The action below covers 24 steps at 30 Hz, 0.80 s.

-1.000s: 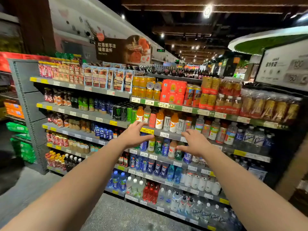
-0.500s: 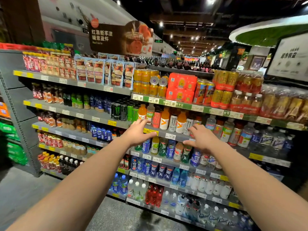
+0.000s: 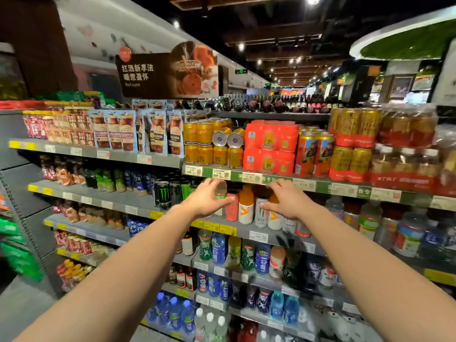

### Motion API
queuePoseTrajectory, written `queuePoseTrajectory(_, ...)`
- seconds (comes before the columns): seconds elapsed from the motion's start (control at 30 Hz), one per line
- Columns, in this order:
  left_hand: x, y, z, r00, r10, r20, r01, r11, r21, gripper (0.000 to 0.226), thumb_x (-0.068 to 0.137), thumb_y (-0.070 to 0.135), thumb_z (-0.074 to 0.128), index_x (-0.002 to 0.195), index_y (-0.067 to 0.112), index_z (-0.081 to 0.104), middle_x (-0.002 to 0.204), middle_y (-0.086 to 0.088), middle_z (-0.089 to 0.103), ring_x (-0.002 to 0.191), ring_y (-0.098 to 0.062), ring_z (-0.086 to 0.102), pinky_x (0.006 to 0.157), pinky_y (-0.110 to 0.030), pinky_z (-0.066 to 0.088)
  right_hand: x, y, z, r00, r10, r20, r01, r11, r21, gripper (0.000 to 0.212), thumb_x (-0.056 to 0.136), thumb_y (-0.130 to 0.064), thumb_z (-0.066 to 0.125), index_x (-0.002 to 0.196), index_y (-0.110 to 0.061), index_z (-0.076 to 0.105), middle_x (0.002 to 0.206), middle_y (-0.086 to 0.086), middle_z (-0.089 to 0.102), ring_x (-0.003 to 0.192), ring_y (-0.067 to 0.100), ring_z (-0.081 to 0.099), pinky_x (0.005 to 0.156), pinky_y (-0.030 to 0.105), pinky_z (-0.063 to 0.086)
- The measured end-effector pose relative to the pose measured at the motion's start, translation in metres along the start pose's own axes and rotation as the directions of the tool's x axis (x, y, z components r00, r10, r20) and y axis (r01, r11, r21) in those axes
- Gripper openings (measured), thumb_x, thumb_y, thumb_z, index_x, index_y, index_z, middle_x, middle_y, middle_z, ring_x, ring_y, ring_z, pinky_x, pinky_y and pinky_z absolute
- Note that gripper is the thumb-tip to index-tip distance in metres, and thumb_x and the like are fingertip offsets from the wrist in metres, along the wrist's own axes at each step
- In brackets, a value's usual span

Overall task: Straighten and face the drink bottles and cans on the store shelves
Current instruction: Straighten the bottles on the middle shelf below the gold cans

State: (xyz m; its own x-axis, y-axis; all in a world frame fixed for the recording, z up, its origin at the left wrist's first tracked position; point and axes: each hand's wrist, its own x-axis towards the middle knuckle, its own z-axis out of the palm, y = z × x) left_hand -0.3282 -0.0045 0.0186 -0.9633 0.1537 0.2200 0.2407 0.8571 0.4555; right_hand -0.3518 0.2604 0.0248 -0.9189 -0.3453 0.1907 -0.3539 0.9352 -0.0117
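Observation:
My left hand point(image 3: 206, 199) reaches with spread fingers to the second shelf point(image 3: 256, 235), right in front of a clear bottle with a green label point(image 3: 220, 195); whether it touches the bottle is unclear. My right hand point(image 3: 288, 201) is open too, covering an orange-topped bottle point(image 3: 273, 218) beside a white Monster can point(image 3: 261, 215). Between the hands stand a red can point(image 3: 232, 210) and a white bottle with an orange top point(image 3: 246, 208). Neither hand grips anything.
Black and green Monster cans point(image 3: 164, 196) stand left of my left hand. Gold cans point(image 3: 204, 141) and red multipacks point(image 3: 271, 146) fill the shelf above. Blue and green bottles point(image 3: 218, 248) line the shelves below. Grey aisle floor point(image 3: 22, 314) lies at lower left.
I have stepped closer to the shelves. Both hands rose from the third shelf's height to the second shelf's drinks and moved closer together.

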Motion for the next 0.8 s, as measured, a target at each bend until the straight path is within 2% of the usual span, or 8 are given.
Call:
queuePoseTrajectory(0.1, 0.023, -0.011, 0.011, 1.0, -0.019, 0.003, 0.019, 1.0, -0.021, 0.076, 0.088, 0.065, 0.059, 0.149, 0.025, 0.038, 0.151, -0.002, 0.038, 0.139, -0.019, 0.04, 0.107, -0.034, 0.034, 0.032, 0.003, 0.016, 0.999, -0.049, 0.015, 0.049, 0.999, 0.014, 0.083, 0.089, -0.07, 0.05, 0.152, -0.018, 0.032, 0.155, 0.009, 0.035, 0.143, 0.028, 0.032, 0.112, 0.044, 0.036)
queuePoseTrajectory(0.33, 0.056, -0.052, 0.024, 0.994, -0.103, 0.048, 0.103, 0.995, 0.004, 0.079, 0.091, 0.059, 0.062, 0.153, 0.02, 0.033, 0.158, -0.007, 0.031, 0.143, -0.026, 0.036, 0.114, -0.041, 0.034, 0.086, -0.014, 0.062, 0.992, -0.115, 0.058, 0.112, 0.992, 0.06, 0.085, 0.089, -0.069, 0.051, 0.153, -0.018, 0.031, 0.154, 0.008, 0.035, 0.142, 0.028, 0.032, 0.111, 0.046, 0.038)
queuePoseTrajectory(0.5, 0.072, -0.103, 0.031, 0.988, -0.137, 0.063, 0.138, 0.99, -0.011, 0.077, 0.09, 0.06, 0.061, 0.152, 0.022, 0.035, 0.157, -0.008, 0.034, 0.143, -0.026, 0.037, 0.116, -0.042, 0.034, 0.121, -0.029, 0.094, 0.987, -0.084, 0.136, 0.075, 0.995, 0.072, 0.088, 0.086, -0.074, 0.05, 0.153, -0.021, 0.027, 0.153, 0.007, 0.035, 0.14, 0.028, 0.033, 0.109, 0.051, 0.04)
queuePoseTrajectory(0.67, 0.091, -0.165, 0.039, 0.985, -0.141, 0.097, 0.144, 0.989, -0.028, 0.08, 0.089, 0.061, 0.062, 0.152, 0.022, 0.034, 0.155, -0.007, 0.034, 0.143, -0.026, 0.036, 0.117, -0.044, 0.033, 0.158, -0.059, 0.126, 0.985, -0.097, 0.142, 0.082, 0.99, 0.111, 0.09, 0.087, -0.072, 0.051, 0.154, -0.016, 0.028, 0.151, 0.011, 0.038, 0.137, 0.03, 0.035, 0.108, 0.045, 0.04)
queuePoseTrajectory(0.8, 0.113, -0.209, 0.039, 0.988, -0.121, 0.097, 0.127, 0.99, -0.061, 0.078, 0.088, 0.059, 0.065, 0.151, 0.022, 0.037, 0.152, -0.008, 0.036, 0.14, -0.026, 0.04, 0.115, -0.041, 0.036, 0.187, -0.086, 0.151, 0.992, -0.05, 0.118, 0.025, 0.977, 0.21, 0.085, 0.086, -0.068, 0.057, 0.149, -0.014, 0.036, 0.149, 0.013, 0.042, 0.136, 0.03, 0.038, 0.109, 0.043, 0.04)
